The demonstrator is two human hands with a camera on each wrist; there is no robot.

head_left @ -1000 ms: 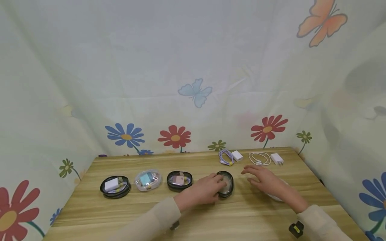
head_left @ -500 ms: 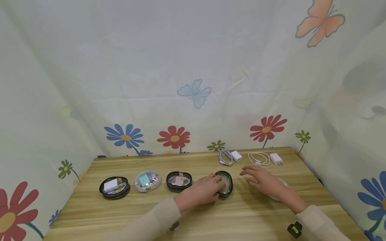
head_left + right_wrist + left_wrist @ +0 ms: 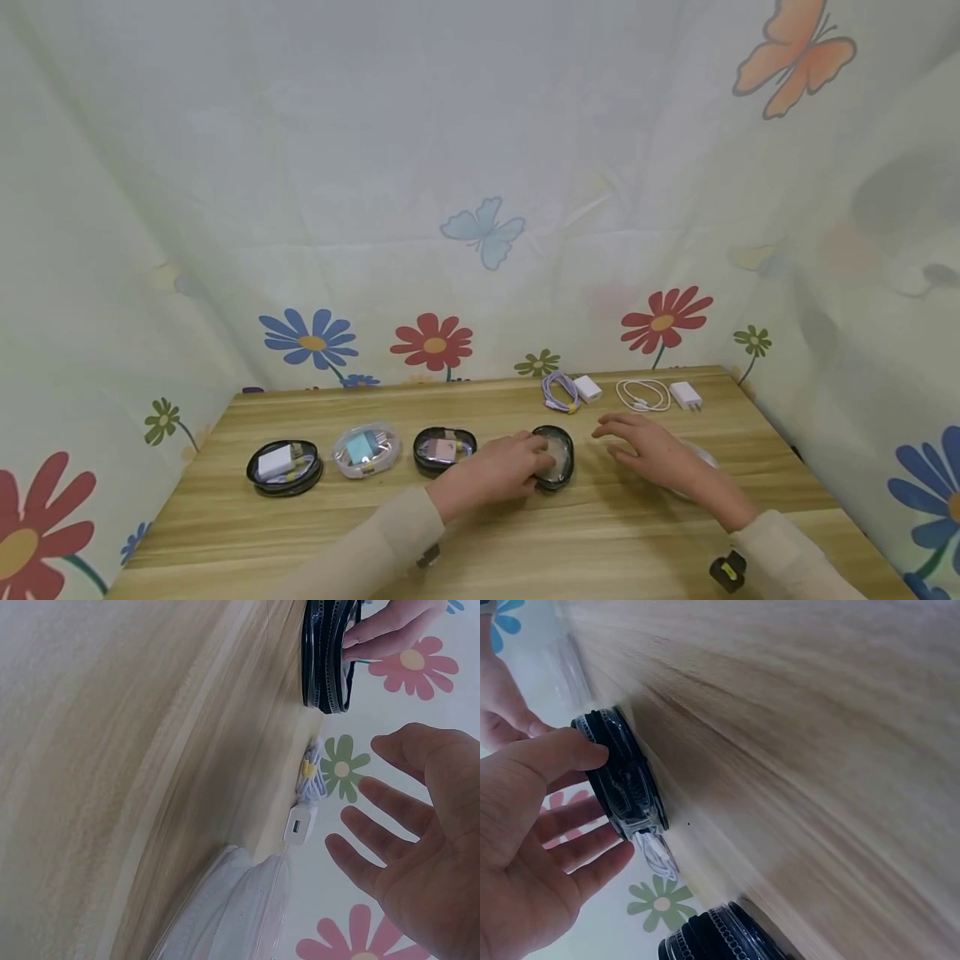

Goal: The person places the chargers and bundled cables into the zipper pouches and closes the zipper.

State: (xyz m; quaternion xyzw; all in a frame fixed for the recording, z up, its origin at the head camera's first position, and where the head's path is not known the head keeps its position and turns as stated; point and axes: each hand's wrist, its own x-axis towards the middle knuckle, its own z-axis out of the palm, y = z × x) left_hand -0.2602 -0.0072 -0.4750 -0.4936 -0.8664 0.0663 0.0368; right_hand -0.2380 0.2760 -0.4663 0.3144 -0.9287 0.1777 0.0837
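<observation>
Pouch [image 3: 557, 456], oval and black-rimmed with a clear top, lies on the wooden table [image 3: 525, 542] a little right of centre, fourth in a row that runs from the left; the left hand [image 3: 501, 472] holds it, thumb on its near edge and fingers curled over the top, as the left wrist view [image 3: 622, 780] shows with the thumb pressed to the zip rim; the right hand [image 3: 651, 450] hovers just right of the pouch with fingers spread and relaxed, grasping nothing, its palm open in the right wrist view [image 3: 420, 847]; under that hand's wrist lies a clear pouch [image 3: 693, 467], mostly hidden from the head camera, its pale bulk at the near side of the right wrist view [image 3: 232, 915]; to the left of the held pouch stands a second black pouch [image 3: 444, 448] with a pinkish charger inside, then a transparent pouch [image 3: 366, 448] with a blue charger, then a third black pouch [image 3: 285, 465] with a white charger; at the far edge of the table lie a coiled purple cable [image 3: 561, 390] beside a white plug [image 3: 588, 387], and further right a coiled white cable [image 3: 643, 395] beside another white charger [image 3: 686, 394]; flowered cloth [image 3: 480, 208] hangs behind and to both sides.
</observation>
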